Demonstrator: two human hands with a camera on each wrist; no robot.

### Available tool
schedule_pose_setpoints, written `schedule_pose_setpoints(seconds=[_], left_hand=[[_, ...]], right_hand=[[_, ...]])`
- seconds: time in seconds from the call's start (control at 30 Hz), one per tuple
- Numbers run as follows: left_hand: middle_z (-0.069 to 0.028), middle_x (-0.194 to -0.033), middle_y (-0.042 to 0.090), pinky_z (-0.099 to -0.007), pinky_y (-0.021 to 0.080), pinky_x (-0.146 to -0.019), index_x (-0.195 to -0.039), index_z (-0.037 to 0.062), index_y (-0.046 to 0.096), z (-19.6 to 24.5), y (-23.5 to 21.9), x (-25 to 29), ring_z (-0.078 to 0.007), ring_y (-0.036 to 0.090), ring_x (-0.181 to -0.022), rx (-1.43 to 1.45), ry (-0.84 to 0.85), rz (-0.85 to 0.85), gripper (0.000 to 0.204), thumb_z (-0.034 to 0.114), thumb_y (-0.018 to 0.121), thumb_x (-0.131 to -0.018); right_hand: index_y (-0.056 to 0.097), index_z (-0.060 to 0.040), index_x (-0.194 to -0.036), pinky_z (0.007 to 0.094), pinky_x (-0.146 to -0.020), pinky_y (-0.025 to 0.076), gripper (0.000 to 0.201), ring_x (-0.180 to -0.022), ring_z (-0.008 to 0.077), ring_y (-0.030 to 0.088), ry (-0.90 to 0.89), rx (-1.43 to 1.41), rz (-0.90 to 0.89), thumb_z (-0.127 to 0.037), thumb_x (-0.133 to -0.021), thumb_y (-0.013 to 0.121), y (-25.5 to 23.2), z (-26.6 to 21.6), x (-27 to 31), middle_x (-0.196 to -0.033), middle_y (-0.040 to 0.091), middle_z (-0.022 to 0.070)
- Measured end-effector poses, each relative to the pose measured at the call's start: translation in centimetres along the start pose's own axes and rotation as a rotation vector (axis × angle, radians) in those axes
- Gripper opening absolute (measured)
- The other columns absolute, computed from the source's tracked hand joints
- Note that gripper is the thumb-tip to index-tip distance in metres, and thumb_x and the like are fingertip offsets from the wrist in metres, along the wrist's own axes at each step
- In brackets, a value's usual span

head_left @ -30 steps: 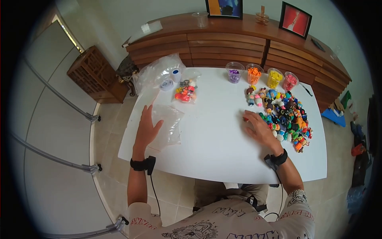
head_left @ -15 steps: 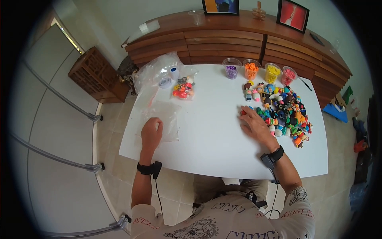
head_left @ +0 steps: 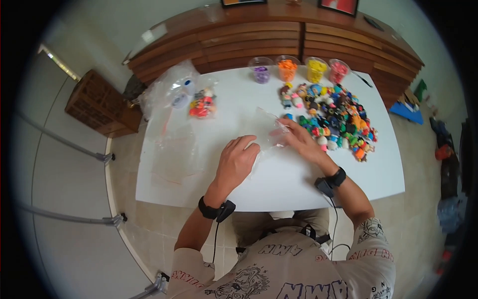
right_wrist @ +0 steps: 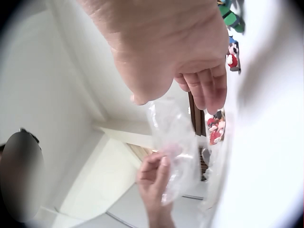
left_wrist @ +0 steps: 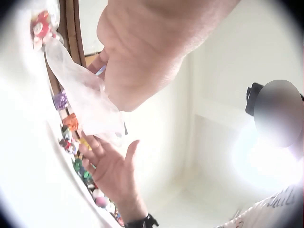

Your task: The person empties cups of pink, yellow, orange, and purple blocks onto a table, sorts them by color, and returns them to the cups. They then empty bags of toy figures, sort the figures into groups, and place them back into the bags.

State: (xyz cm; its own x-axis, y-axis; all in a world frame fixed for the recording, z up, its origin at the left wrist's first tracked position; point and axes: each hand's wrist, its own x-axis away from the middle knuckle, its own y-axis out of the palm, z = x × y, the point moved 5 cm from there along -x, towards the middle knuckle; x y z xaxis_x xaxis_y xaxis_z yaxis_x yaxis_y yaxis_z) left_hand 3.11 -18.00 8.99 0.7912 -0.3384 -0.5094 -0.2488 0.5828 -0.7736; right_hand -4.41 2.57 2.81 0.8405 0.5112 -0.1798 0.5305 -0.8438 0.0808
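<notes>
My left hand (head_left: 236, 162) pinches a clear plastic bag (head_left: 261, 128) over the middle of the table. The bag hangs limp and looks see-through, with nothing visible inside; the right wrist view also shows this bag (right_wrist: 178, 135) between finger and thumb. Close by its far end is my right hand (head_left: 302, 142), palm facing the bag, fingers straight and spread in the left wrist view. A heap of small colourful toy figures (head_left: 343, 119) lies just beyond the right hand.
Along the back edge stand cups of purple (head_left: 261, 75), orange (head_left: 288, 71), yellow (head_left: 316, 71) and pink pieces (head_left: 339, 73). At left are a bag of figures (head_left: 203, 104), a large plastic bag (head_left: 157, 92), a roll of tape (head_left: 180, 101) and flat clear bags (head_left: 174, 157).
My left hand picked up a clear bag from the left side and carried it right, to the table's middle. My right hand left the edge of the figures and turned towards the bag.
</notes>
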Motion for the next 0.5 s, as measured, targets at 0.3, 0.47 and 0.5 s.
schedule_pose_setpoints(seconds=[0.3,0.47,0.5], left_hand=[[-0.0178,-0.120,0.071,-0.0414,0.055,-0.090,-0.151,-0.0011,0.042,-6.8,7.8,-2.4,-0.0293,0.070,-0.107,0.209,-0.412,0.295,0.062,0.016,0.072,-0.099],[-0.0134,-0.111,0.071,-0.0322,0.055,-0.082,-0.153,-0.0021,0.037,-8.1,10.4,-3.8,-0.0198,0.070,-0.092,1.121,-0.669,-0.139,0.066,0.016,0.072,-0.100],[-0.0122,-0.106,0.071,-0.0297,0.055,-0.079,-0.153,-0.0026,0.038,-8.5,11.0,-4.0,-0.0178,0.070,-0.087,1.107,-0.632,-0.151,0.066,0.015,0.072,-0.099]], right_hand=[[0.056,-0.0033,-0.129,0.0225,-0.075,0.052,0.023,-0.088,0.0059,0.066,-0.106,-0.091,0.317,-0.005,-0.106,0.059,-5.7,0.1,-1.1,-0.102,0.071,0.0019],[0.056,-0.0031,-0.130,0.0224,-0.072,0.051,0.025,-0.082,0.0049,0.064,-0.059,-0.057,0.377,-0.015,-0.109,0.059,-5.3,-1.0,-0.8,-0.095,0.069,0.0004],[0.058,-0.0028,-0.129,0.0219,-0.068,0.049,0.025,-0.077,0.0038,0.062,0.006,-0.067,0.417,-0.018,-0.109,0.058,-5.4,-1.2,-0.7,-0.090,0.067,-0.0016]])
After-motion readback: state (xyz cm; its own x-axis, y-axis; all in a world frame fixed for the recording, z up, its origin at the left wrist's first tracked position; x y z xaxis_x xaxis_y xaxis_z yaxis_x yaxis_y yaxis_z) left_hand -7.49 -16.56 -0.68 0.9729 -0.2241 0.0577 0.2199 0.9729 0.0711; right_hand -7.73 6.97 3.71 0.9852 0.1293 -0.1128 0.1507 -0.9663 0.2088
